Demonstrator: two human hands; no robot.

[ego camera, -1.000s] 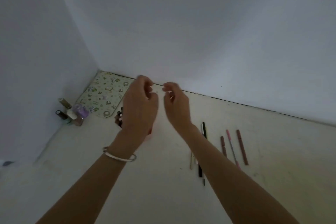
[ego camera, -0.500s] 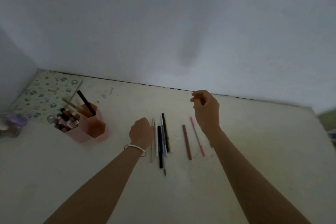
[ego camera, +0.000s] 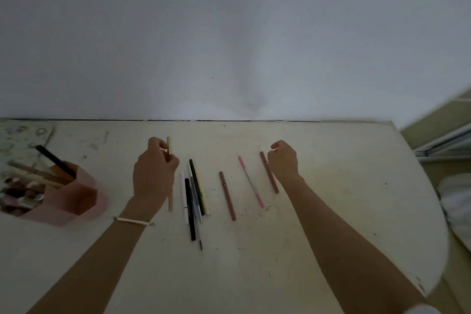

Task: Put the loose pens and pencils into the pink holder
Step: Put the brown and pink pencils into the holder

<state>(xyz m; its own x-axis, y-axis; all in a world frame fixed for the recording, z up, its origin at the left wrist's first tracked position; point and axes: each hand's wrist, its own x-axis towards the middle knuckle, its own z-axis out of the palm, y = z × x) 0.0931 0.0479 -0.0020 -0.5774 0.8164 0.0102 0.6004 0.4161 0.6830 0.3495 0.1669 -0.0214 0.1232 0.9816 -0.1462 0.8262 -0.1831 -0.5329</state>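
The pink holder point(ego camera: 76, 199) stands at the left of the table, with several pens and brushes leaning out of it. My left hand point(ego camera: 155, 173) grips a cream pencil point(ego camera: 168, 144) upright-tilted, just left of a bunch of loose black, white and yellow pens point(ego camera: 194, 194). Further right lie a brown pen point(ego camera: 227, 195), a pink pen point(ego camera: 251, 182) and a second brown pen point(ego camera: 270, 174). My right hand point(ego camera: 284, 160) hovers with loosely curled fingers right beside that second brown pen's far end, and nothing shows in its grasp.
A patterned pad point(ego camera: 23, 132) lies at the far left against the wall. The cream table point(ego camera: 331, 211) ends in a rounded edge on the right, with a white object point(ego camera: 456, 201) beyond it. A plain wall rises directly behind the table.
The view swung right and closer. My left hand took hold of the cream pencil and raised its far end. My right hand came down beside the rightmost brown pen.
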